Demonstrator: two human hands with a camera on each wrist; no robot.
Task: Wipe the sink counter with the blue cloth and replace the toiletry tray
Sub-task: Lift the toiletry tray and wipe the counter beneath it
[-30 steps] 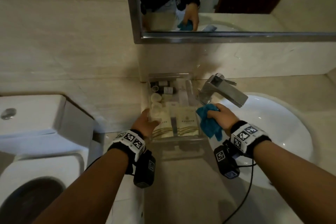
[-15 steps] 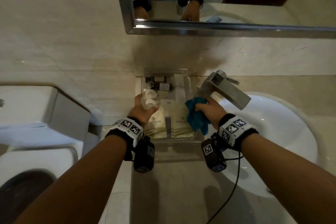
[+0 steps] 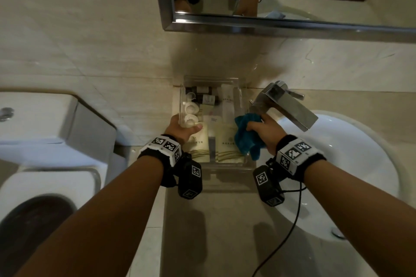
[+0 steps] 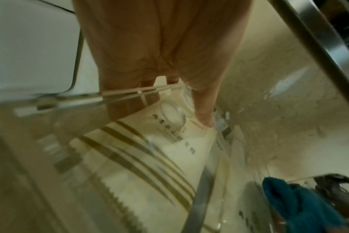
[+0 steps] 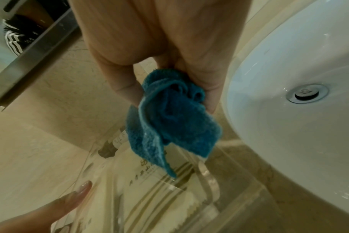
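Both hands are at a clear toiletry tray (image 3: 211, 164) that sits at the back left corner of the sink counter (image 3: 225, 231), against the wall and just left of the faucet (image 3: 286, 103). Gripping the tray's left wall, the left hand (image 3: 182, 128) has its thumb curled over the rim onto the contents and its fingers outside the wall. At the tray's right wall, the right hand (image 3: 265, 130) is closed around a bunched blue cloth (image 3: 245, 135), which hangs over that wall; whether the fingers also pinch the wall itself cannot be told. The step in hand looks like setting the tray into its corner. To do it well, lower it level so nothing slides, square its back edge to the wall, keep its right side off the faucet base, and lift the cloth's hanging tail clear so it is not trapped under or inside the tray. Inside, two cream sachets (image 3: 225, 144) with gold stripes lie side by side at the near end; small round white caps (image 3: 191, 111) sit by the left wall; small dark bottles (image 3: 208, 96) and a white tube lie toward the far end. A white basin (image 3: 351, 164) is set into the counter's right side.
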